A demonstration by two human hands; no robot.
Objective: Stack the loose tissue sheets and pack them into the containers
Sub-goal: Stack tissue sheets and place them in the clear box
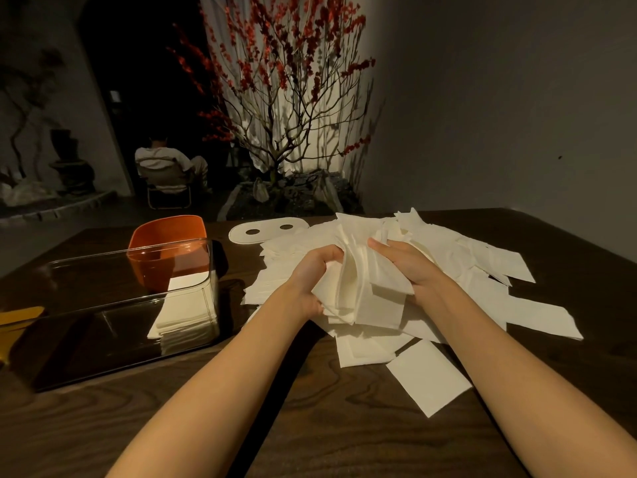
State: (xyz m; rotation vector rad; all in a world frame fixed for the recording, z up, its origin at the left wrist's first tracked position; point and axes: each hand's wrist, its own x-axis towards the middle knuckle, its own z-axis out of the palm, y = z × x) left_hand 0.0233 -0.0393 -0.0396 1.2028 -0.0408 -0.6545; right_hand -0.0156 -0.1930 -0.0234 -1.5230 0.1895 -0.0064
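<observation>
A bundle of white tissue sheets (362, 288) stands on edge between both hands above a wide pile of loose tissue sheets (458, 267) on the dark wooden table. My left hand (312, 277) grips the bundle's left side, fingers curled round it. My right hand (410, 263) holds its right side with the thumb on top. To the left lies a clear rectangular container (62, 270) with a neat stack of tissues (186, 315) in its right end. Behind it stands an orange container (165, 236).
A flat white lid (269, 231) with two oval holes lies at the far edge of the table (310, 426). A yellow object (20, 319) shows at the left edge. A single sheet (427, 374) lies nearest me. Beyond the table are a red-flowered tree and a seated person.
</observation>
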